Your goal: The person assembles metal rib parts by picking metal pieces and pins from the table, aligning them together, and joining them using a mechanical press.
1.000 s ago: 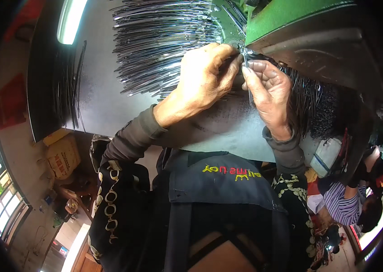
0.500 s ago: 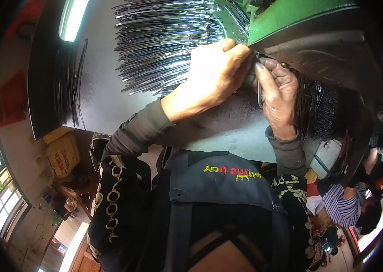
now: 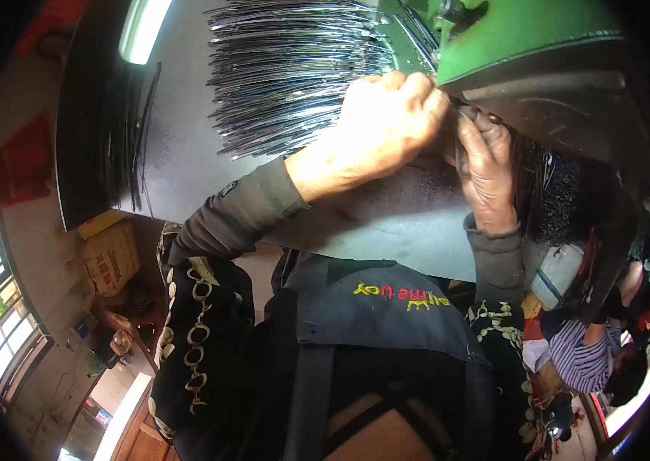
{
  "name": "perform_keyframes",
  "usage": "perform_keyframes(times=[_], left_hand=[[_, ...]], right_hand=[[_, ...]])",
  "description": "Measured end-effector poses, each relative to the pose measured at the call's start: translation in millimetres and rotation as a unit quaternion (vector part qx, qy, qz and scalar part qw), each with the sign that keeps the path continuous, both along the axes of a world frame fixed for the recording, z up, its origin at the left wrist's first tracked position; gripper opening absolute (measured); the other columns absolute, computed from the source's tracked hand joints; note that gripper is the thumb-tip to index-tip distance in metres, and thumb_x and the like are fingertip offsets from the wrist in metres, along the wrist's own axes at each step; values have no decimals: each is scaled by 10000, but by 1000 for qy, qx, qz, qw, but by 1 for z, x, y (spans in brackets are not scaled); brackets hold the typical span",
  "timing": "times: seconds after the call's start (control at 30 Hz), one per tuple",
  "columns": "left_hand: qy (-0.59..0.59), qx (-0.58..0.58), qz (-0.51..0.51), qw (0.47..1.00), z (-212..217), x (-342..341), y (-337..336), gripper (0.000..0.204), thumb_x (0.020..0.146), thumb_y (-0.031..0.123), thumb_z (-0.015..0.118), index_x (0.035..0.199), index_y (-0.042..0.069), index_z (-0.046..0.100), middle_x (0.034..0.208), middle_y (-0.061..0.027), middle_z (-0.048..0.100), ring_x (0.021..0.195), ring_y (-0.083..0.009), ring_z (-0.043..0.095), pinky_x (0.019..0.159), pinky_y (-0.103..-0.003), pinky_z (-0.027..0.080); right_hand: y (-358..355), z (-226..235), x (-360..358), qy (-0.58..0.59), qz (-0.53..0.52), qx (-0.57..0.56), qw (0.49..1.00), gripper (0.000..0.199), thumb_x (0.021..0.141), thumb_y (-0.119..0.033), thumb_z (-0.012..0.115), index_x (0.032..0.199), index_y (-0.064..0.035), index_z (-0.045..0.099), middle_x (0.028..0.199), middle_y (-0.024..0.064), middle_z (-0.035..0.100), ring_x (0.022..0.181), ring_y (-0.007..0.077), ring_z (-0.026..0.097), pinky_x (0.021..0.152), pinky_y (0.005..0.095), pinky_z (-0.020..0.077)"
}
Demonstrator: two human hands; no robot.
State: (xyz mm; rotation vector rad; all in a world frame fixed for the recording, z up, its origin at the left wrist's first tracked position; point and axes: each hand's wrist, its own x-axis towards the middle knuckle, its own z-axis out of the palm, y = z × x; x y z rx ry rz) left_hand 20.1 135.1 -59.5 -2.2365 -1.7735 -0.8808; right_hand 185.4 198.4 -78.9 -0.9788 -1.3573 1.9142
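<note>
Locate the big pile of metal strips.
The pile lies at top centre in the head view, just beyond the left hand, left of the green machine.

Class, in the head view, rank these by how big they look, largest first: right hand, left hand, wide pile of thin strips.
1. Wide pile of thin strips
2. Left hand
3. Right hand

Strips (image 3: pixel 286 77): metal, glossy, with bright highlights | Worktop (image 3: pixel 179 138): metal in appearance, smooth, satin, darkly smudged in patches | Machine housing (image 3: pixel 532 50): green paint, glossy (its dark lower face (image 3: pixel 563 107) reads duller, with scuff marks) | Apron (image 3: pixel 355 326): cloth, matt, stitched lettering (image 3: pixel 402 295) | Sleeve (image 3: pixel 252 203): soft-looking cloth, matt, creased | Cabinet (image 3: pixel 149 439): brown wood, smooth, low sheen
</note>
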Motion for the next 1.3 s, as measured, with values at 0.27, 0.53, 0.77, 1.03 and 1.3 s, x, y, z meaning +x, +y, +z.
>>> perform_keyframes(times=[0.27,0.53,0.77,1.03,1.3], left_hand=[[-122,-73,57,988,8,22,-8,195,687,102,603,853,30,531,758,-91,568,628,-252,598,524,-362,480],[-83,-22,118,989,-17,-57,-17,202,678,59,692,871,56,634,724,-87,468,711,-270,445,625,-361,406],[-108,8,36,993,-20,-62,-11,228,726,36,663,926,43,555,753,-102,508,699,-280,503,608,-369,434],[-227,-46,-27,972,4,-23,-20,260,779,1,590,1038,23,597,681,-65,537,559,-156,519,504,-293,437],[-723,-304,23,620,15,-7,-18,172,844,58,557,991,-10,613,803,-48,639,590,-53,541,478,-168,398]], right_hand=[[-18,8,-28,-66,-106,239,963,141,903,-116,527,931,-30,635,761,-21,567,636,53,481,582,208,397],[-43,32,-27,-43,223,76,971,134,876,-77,550,875,3,657,620,-9,564,494,16,478,451,184,375],[-57,7,20,30,178,111,977,157,706,94,544,815,-15,511,789,72,558,689,123,589,584,258,484],[-67,20,41,-262,231,528,774,148,674,4,657,784,-34,565,695,74,522,579,244,546,513,335,440],[-33,12,8,-110,44,69,991,82,884,-93,563,867,-26,519,660,-5,550,510,2,447,441,162,348]])
